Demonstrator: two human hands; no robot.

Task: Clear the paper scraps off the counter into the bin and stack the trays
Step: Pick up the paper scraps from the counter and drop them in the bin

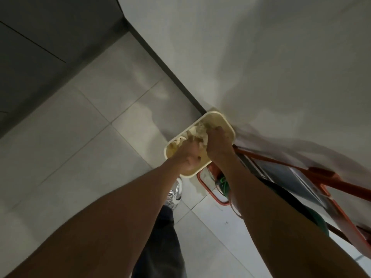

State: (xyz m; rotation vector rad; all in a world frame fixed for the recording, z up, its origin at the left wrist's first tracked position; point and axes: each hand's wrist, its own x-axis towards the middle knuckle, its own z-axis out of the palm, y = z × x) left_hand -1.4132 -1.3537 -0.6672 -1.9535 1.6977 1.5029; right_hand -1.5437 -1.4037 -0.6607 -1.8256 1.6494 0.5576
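Left hand [189, 157] is seen at the centre of the frame, curled round the near edge of a cream tray [226, 125], which is held up above the tiled floor [90, 157]. The right hand [218, 142] is laid inside the tray with its fingers bent down onto the crumpled paper scraps [197, 131]. Whether the scraps are actually pinched cannot be told through the blur. The scraps are heaped along the tray's left half. Just below and right of the tray an orange frame [329, 177] is seen against the pale wall [261, 57], with something green [223, 180] inside it. A silver shoe [176, 192] and a dark trouser leg [160, 237] are visible at lower centre.
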